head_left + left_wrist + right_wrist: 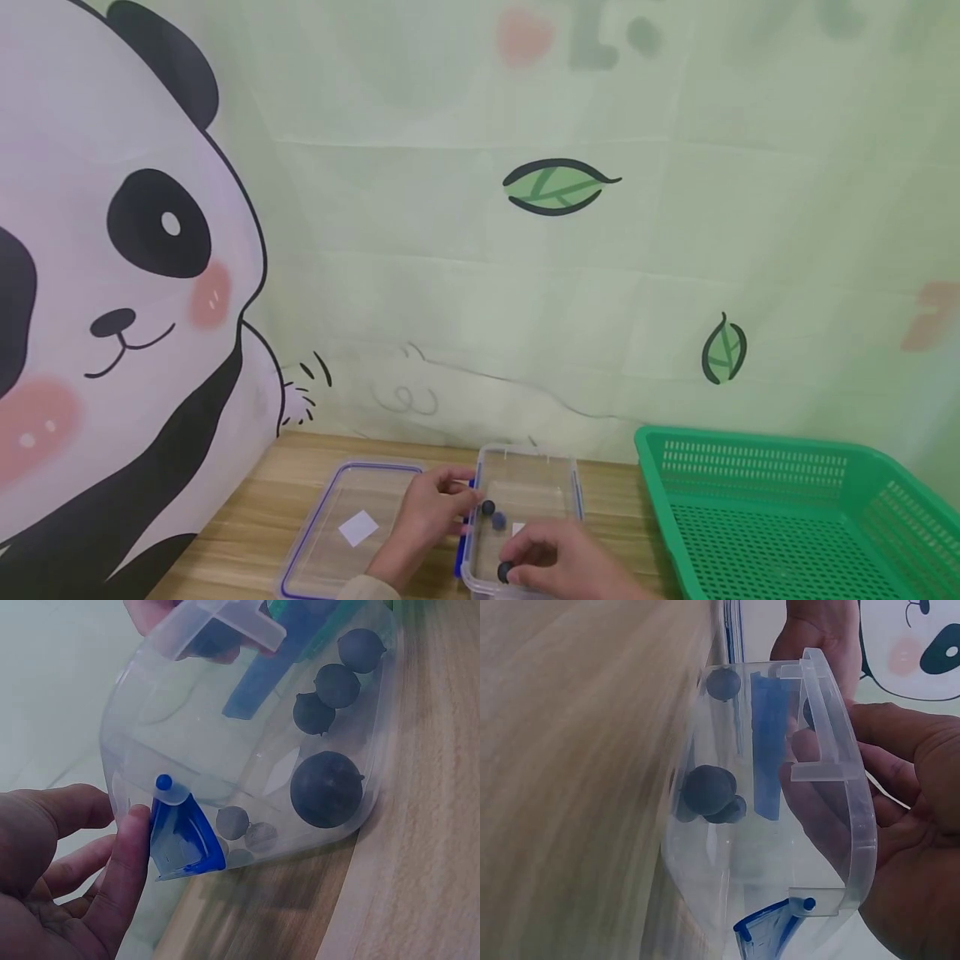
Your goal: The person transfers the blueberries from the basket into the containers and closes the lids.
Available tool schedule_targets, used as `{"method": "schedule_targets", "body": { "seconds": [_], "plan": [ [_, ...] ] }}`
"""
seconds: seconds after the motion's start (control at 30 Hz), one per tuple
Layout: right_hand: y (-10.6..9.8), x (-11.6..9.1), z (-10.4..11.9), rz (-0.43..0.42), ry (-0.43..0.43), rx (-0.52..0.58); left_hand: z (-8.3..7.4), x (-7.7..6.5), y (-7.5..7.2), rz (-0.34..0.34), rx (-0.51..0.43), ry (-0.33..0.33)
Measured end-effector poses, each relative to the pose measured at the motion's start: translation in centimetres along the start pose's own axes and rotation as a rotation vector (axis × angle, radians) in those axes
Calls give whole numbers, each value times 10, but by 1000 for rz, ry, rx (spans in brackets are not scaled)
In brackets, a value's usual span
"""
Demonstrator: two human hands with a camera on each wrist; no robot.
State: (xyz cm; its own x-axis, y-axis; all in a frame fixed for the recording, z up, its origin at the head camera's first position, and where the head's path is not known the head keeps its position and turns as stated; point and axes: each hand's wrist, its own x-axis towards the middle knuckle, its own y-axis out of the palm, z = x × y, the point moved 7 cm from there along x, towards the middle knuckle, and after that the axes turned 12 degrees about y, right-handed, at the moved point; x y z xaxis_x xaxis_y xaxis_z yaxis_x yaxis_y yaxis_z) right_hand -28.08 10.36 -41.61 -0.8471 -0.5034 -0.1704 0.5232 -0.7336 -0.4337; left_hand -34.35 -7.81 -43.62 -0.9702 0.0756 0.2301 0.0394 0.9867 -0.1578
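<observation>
A clear plastic box point(525, 479) with blue side clips stands uncovered on the wooden table. Several blueberries point(337, 686) lie on its floor, dark and round with small nubs. My left hand point(435, 508) grips the box's left wall, its fingertips at the rim beside a blue clip point(187, 836). Over the near end of the box, my right hand point(562, 558) pinches one dark blueberry point(506, 572) between thumb and fingers. In the right wrist view the box wall partly covers that hand's fingers.
The box's clear lid point(315, 533), edged with a blue seal and bearing a white square label point(358, 528), lies flat on the left. To the right stands a green perforated basket point(663, 500). A printed panda cloth point(450, 317) hangs behind the wooden table point(247, 533).
</observation>
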Motion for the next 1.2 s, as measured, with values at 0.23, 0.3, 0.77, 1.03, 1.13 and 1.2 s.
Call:
{"method": "schedule_targets", "body": {
  "seconds": [0.23,0.3,0.77,1.03,1.13,1.2],
  "plan": [
    [0,1,-6,16,47,7,0,-1,1,6,-7,-2],
    [0,1,-6,25,58,9,0,-1,1,8,-9,-3],
    [-1,0,-3,32,50,-6,-2,0,2,6,-14,6],
    [-3,-1,-6,19,37,10,0,0,2,2,-25,3],
    [-5,1,-6,33,11,-5,-1,1,1,3,-27,9],
    [-8,1,-5,29,13,-10,-1,1,1,3,-25,9]
  ]
}}
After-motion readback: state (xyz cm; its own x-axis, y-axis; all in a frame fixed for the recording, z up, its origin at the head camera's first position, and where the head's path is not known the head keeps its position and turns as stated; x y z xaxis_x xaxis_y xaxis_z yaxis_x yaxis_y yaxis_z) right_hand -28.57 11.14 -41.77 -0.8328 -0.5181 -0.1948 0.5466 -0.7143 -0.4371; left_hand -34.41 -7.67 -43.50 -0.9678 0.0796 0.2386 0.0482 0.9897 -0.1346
